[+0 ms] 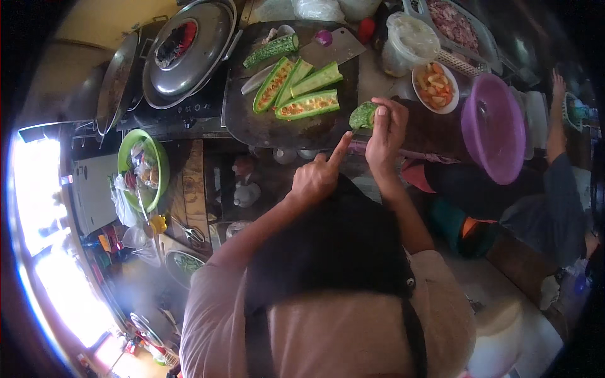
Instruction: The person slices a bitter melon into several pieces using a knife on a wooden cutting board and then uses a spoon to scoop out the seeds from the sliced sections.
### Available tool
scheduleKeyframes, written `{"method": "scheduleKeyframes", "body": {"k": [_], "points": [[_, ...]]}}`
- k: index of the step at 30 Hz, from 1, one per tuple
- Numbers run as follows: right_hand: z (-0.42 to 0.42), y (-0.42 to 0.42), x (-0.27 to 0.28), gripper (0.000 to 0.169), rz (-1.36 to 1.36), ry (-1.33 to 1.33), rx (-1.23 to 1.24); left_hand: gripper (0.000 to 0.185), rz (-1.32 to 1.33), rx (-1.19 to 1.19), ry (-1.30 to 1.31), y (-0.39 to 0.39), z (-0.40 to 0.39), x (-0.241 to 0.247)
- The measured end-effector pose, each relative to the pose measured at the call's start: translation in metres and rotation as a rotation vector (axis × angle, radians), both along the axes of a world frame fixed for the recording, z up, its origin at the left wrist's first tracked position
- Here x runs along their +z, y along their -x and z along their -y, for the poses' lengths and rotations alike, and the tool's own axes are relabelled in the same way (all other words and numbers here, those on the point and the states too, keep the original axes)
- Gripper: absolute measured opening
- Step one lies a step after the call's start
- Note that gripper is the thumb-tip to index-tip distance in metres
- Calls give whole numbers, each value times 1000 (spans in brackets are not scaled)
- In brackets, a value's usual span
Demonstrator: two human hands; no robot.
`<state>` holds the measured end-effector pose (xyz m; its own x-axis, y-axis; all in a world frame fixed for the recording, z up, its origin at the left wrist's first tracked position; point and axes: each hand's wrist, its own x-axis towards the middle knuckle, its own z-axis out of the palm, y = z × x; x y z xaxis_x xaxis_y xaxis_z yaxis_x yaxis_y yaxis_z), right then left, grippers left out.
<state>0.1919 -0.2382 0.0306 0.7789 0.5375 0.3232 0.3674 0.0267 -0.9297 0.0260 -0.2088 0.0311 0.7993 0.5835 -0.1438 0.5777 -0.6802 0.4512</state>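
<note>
A short warty green piece of bitter gourd (pixel 362 115) is held up by my right hand (pixel 388 130), near the front right of the black cutting board (pixel 264 130). My left hand (pixel 315 177) is curled with its index finger stretched towards that piece. A thin dark tip, apparently of a small utensil (pixel 354 132), shows past this finger; the rest is hidden in the fist. Halved bitter gourds (pixel 307 109) with orange-red seeds lie on the board. Behind them is an uncut-looking warty piece (pixel 272 50). A cleaver (pixel 342 46) lies flat with a purple onion (pixel 324 38) on it.
A lidded wok (pixel 208 66) stands on the stove at left. To the right are a bowl of cut vegetables (pixel 435 87), a plastic tub (pixel 411 38), a basket of meat (pixel 453 26) and a purple basin (pixel 494 127). Another person's arm (pixel 557 118) reaches in at far right.
</note>
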Motion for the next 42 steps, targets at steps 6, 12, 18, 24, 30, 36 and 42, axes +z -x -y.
{"method": "scheduleKeyframes", "body": {"k": [6, 12, 18, 24, 30, 36, 42], "points": [[-2, 3, -4, 22, 146, 28, 7, 79, -28, 31, 95, 10, 4, -1], [-1, 12, -1, 20, 178, 33, -12, 79, -88, 41, 118, 6, 4, 3], [-3, 17, 10, 18, 274, 68, 50, 75, -54, 92, 128, 19, 9, 4], [-2, 38, 7, 20, 262, 24, 128, 73, 8, 84, 10, 41, 5, 16], [-7, 43, 6, 38, 504, 29, 112, 74, -42, 59, 21, 49, 3, 5], [-7, 51, -7, 34, 547, 41, 68, 75, 18, 57, 67, 36, -7, -19], [-15, 42, -10, 30, 482, 27, -28, 77, -2, 48, 107, 44, -8, -27]]}}
